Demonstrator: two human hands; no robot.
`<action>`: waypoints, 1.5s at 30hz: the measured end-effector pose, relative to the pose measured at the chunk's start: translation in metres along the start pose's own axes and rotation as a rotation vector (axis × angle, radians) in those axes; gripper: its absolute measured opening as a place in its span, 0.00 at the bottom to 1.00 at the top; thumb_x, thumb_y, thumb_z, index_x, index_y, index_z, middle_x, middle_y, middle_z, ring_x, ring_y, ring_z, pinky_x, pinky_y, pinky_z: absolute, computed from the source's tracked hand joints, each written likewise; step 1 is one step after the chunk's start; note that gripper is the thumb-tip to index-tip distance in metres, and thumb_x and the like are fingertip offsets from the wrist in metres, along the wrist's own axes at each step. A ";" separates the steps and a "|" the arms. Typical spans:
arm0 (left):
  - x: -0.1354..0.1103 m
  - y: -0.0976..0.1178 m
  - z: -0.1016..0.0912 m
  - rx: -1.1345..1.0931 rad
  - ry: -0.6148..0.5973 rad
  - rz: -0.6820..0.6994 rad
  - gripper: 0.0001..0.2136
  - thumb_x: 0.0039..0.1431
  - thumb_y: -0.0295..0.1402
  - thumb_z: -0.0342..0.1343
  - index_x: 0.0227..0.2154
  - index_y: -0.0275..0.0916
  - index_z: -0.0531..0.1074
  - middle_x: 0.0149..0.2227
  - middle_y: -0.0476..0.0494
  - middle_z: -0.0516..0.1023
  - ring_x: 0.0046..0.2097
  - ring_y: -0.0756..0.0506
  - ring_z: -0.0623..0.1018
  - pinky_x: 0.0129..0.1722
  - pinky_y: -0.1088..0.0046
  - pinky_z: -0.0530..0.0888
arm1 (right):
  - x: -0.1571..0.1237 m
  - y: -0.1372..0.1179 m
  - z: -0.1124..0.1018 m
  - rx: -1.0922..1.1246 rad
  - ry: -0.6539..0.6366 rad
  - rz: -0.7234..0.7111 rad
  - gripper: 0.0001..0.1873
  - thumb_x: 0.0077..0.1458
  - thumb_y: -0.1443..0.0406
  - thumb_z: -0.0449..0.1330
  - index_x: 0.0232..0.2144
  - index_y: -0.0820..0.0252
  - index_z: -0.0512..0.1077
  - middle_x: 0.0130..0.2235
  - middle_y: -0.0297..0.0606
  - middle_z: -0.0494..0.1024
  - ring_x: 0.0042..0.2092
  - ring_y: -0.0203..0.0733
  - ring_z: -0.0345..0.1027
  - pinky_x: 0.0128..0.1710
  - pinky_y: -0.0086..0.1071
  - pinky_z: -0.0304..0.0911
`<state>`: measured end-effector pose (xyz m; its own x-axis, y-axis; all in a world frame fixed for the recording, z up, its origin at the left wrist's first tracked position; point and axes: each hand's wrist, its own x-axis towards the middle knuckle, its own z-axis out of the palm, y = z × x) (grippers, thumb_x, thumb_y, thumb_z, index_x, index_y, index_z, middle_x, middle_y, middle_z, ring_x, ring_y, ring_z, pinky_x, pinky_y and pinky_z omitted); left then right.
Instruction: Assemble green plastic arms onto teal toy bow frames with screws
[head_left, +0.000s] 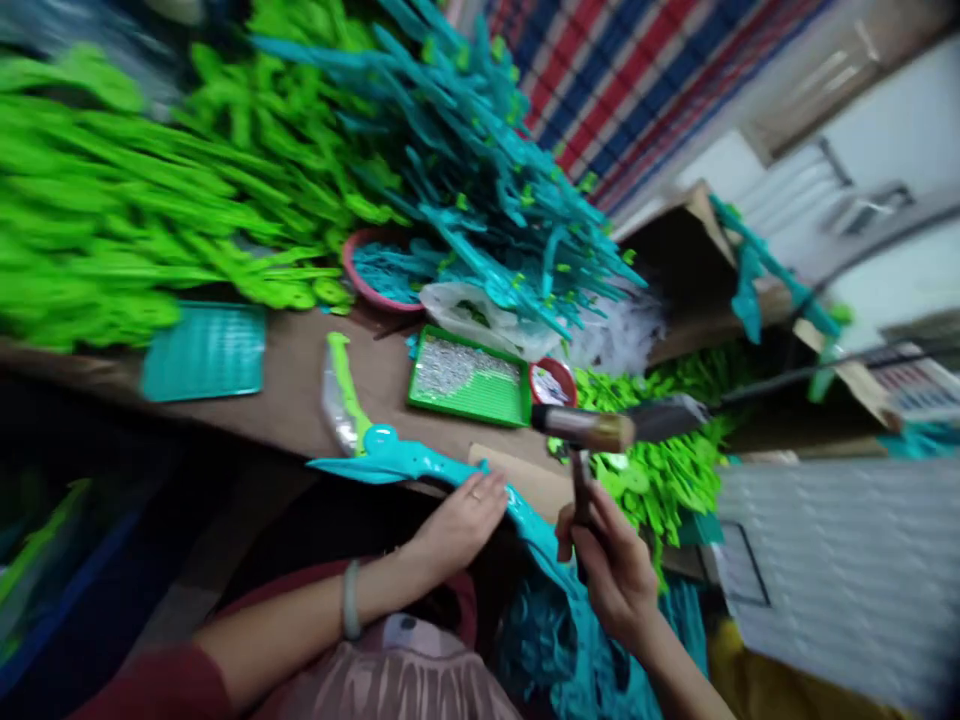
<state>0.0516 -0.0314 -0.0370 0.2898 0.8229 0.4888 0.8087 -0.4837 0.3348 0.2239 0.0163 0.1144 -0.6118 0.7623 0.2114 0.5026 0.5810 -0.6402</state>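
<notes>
My left hand (pixel 466 520) rests with its fingers pressed together on a long teal plastic piece (pixel 420 465) that lies across the near edge of the brown table (pixel 300 385). My right hand (pixel 611 570) is closed round the handle of a small hammer (pixel 585 430), whose metal head sits raised just above the table's edge, to the right of the teal piece. A green plastic piece with a clear part (pixel 343 400) lies just beyond the teal one.
Big heaps of green plastic pieces (pixel 135 220) and teal ones (pixel 480 170) fill the table's far side. A green tray of small metal parts (pixel 469 375), a small red dish (pixel 553 383), a pink bowl (pixel 360 275), a teal tray (pixel 204 350) and cardboard boxes (pixel 697 270) stand around.
</notes>
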 end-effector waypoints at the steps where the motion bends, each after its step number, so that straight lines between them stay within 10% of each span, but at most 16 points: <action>1: -0.002 0.001 -0.004 -0.016 -0.007 0.011 0.23 0.65 0.24 0.43 0.62 0.26 0.65 0.64 0.26 0.67 0.68 0.36 0.65 0.66 0.52 0.64 | -0.018 0.001 -0.007 0.015 0.127 0.042 0.31 0.68 0.64 0.50 0.68 0.35 0.53 0.43 0.39 0.79 0.33 0.43 0.77 0.34 0.42 0.78; 8: -0.010 0.003 -0.022 -0.044 -0.034 -0.103 0.35 0.64 0.20 0.39 0.72 0.39 0.38 0.71 0.25 0.49 0.72 0.30 0.51 0.65 0.38 0.62 | -0.097 0.020 -0.038 -0.044 0.480 0.528 0.26 0.67 0.57 0.50 0.65 0.52 0.62 0.28 0.34 0.72 0.21 0.36 0.60 0.19 0.31 0.64; 14: -0.012 0.002 -0.032 0.006 -0.104 -0.096 0.36 0.66 0.20 0.40 0.72 0.41 0.32 0.72 0.23 0.43 0.72 0.27 0.46 0.63 0.32 0.61 | -0.103 0.065 -0.027 -0.107 0.722 0.548 0.29 0.67 0.57 0.48 0.68 0.54 0.59 0.34 0.38 0.76 0.25 0.37 0.64 0.26 0.32 0.68; 19: -0.011 0.001 -0.033 0.046 -0.098 -0.091 0.35 0.66 0.20 0.40 0.72 0.39 0.32 0.71 0.21 0.44 0.71 0.26 0.47 0.62 0.33 0.63 | -0.088 0.086 -0.021 -0.093 0.402 0.559 0.25 0.66 0.58 0.49 0.61 0.54 0.70 0.35 0.39 0.80 0.28 0.40 0.70 0.33 0.34 0.72; 25: -0.010 0.004 -0.035 0.067 -0.106 -0.099 0.34 0.66 0.20 0.40 0.72 0.37 0.33 0.71 0.21 0.44 0.71 0.26 0.47 0.63 0.34 0.62 | -0.124 0.049 -0.001 -0.098 0.647 0.531 0.29 0.68 0.60 0.47 0.69 0.53 0.56 0.30 0.35 0.76 0.22 0.37 0.65 0.25 0.32 0.71; 29: -0.010 0.004 -0.036 0.068 -0.126 -0.110 0.35 0.66 0.20 0.39 0.72 0.38 0.32 0.71 0.21 0.43 0.71 0.26 0.46 0.62 0.33 0.63 | -0.133 0.026 0.012 -0.092 0.215 0.407 0.25 0.68 0.62 0.50 0.65 0.49 0.65 0.38 0.40 0.82 0.37 0.44 0.78 0.46 0.41 0.77; 34: -0.009 0.005 -0.036 0.099 -0.117 -0.109 0.35 0.67 0.19 0.40 0.72 0.38 0.33 0.71 0.21 0.46 0.71 0.26 0.47 0.62 0.35 0.64 | -0.141 0.013 0.031 -0.062 0.627 0.239 0.29 0.69 0.67 0.46 0.70 0.45 0.53 0.34 0.34 0.79 0.24 0.33 0.69 0.26 0.28 0.72; 37: -0.010 0.005 -0.036 0.144 -0.110 -0.105 0.35 0.67 0.18 0.40 0.72 0.36 0.32 0.70 0.19 0.47 0.71 0.26 0.49 0.61 0.37 0.66 | -0.140 0.017 0.044 -0.147 0.473 0.154 0.29 0.69 0.68 0.48 0.69 0.47 0.55 0.34 0.36 0.79 0.26 0.35 0.71 0.27 0.27 0.72; 45: 0.003 0.001 -0.036 0.304 -0.110 -0.043 0.21 0.66 0.23 0.47 0.60 0.22 0.67 0.64 0.13 0.63 0.65 0.21 0.66 0.58 0.42 0.69 | -0.046 0.090 -0.028 -0.697 0.034 -0.075 0.23 0.70 0.65 0.46 0.64 0.60 0.65 0.32 0.39 0.76 0.30 0.38 0.70 0.27 0.26 0.63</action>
<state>0.0344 -0.0405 -0.0062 0.2922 0.8759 0.3839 0.9324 -0.3503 0.0895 0.3137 0.0415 0.0677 -0.6465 0.7145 0.2674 0.7411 0.6714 -0.0024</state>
